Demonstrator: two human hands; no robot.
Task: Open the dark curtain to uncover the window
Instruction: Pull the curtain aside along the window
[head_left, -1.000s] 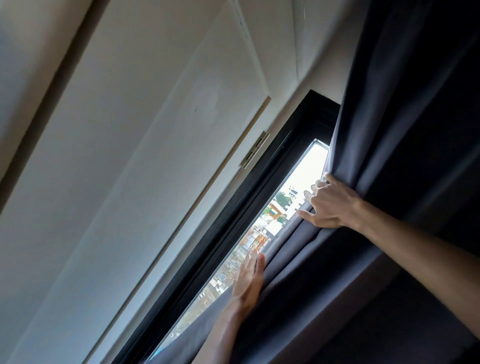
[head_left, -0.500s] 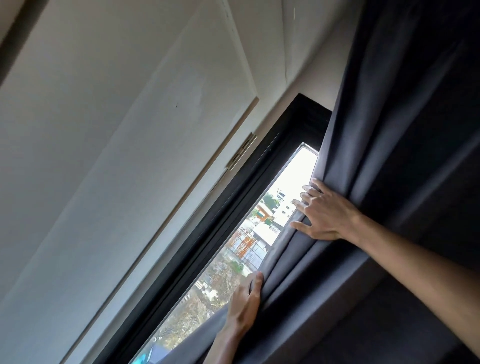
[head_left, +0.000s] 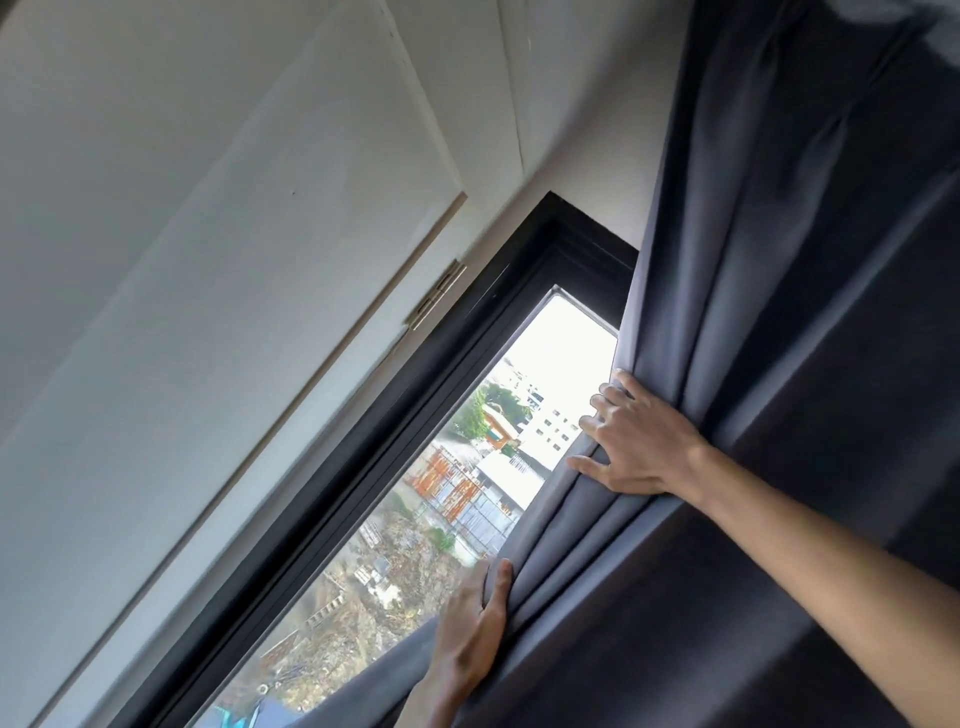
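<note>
The view is tilted. A dark grey curtain (head_left: 779, 312) fills the right side, gathered in folds along its left edge. My right hand (head_left: 634, 441) grips that edge high up, fingers curled around the folds. Lower down, my left hand (head_left: 472, 634) holds the same edge, thumb over a fold. Left of both hands a wedge of window glass (head_left: 467, 493) shows bright sky, buildings and rubble outside. The curtain hides the rest of the window.
A black window frame (head_left: 415, 395) runs diagonally beside the glass. Left of it is a pale wall with a flat panel door (head_left: 234, 312) and a metal hinge (head_left: 436, 301). The ceiling corner is at top centre.
Both hands have drawn the curtain edge to the right, and the bare strip of glass has grown wider. The view has shifted, showing more of the window frame.
</note>
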